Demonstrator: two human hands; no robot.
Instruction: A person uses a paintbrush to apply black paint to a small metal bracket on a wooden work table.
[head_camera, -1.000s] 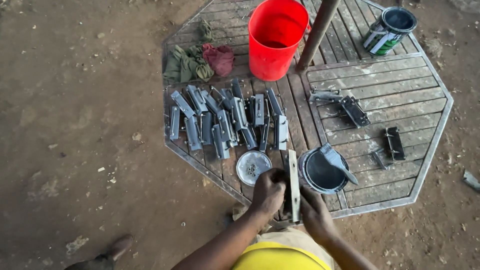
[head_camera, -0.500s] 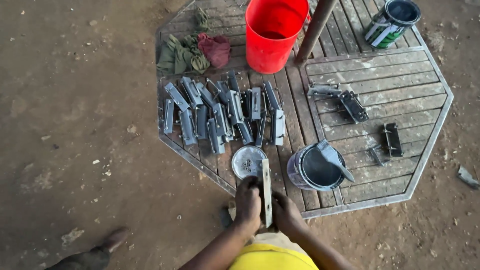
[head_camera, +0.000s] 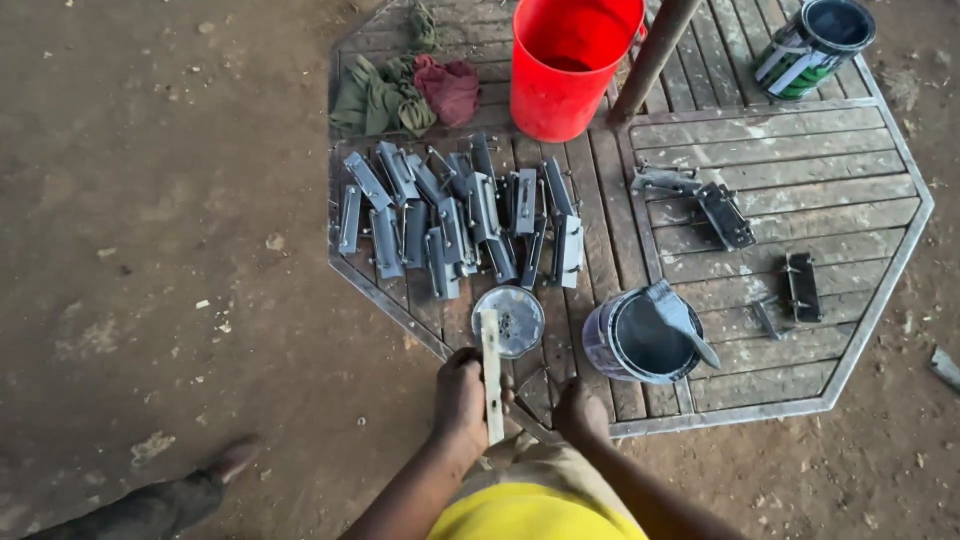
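My left hand (head_camera: 458, 402) is closed around the lower part of a pale flat strip (head_camera: 490, 350) that stands upright at the near edge of the octagonal slatted table (head_camera: 790, 385). The strip's top reaches a small round tin dish (head_camera: 512, 322) with small bits in it. My right hand (head_camera: 583, 412) lies curled at the table's rim, just right of the strip and apart from it; what its fingers hold is hidden. A heap of several grey painted metal brackets (head_camera: 455, 215) lies beyond the dish.
An open paint can with a brush across it (head_camera: 648, 340) stands right of the dish. At the back are a red bucket (head_camera: 570, 65), rags (head_camera: 405, 90), a slanted pole (head_camera: 652, 55) and another can (head_camera: 815, 40). Dark brackets (head_camera: 725, 215) lie right. A foot (head_camera: 205, 485) rests on the dirt.
The strip has shifted left and nearer to me, beside the tin dish. My right hand has come off it; the left hand keeps it.
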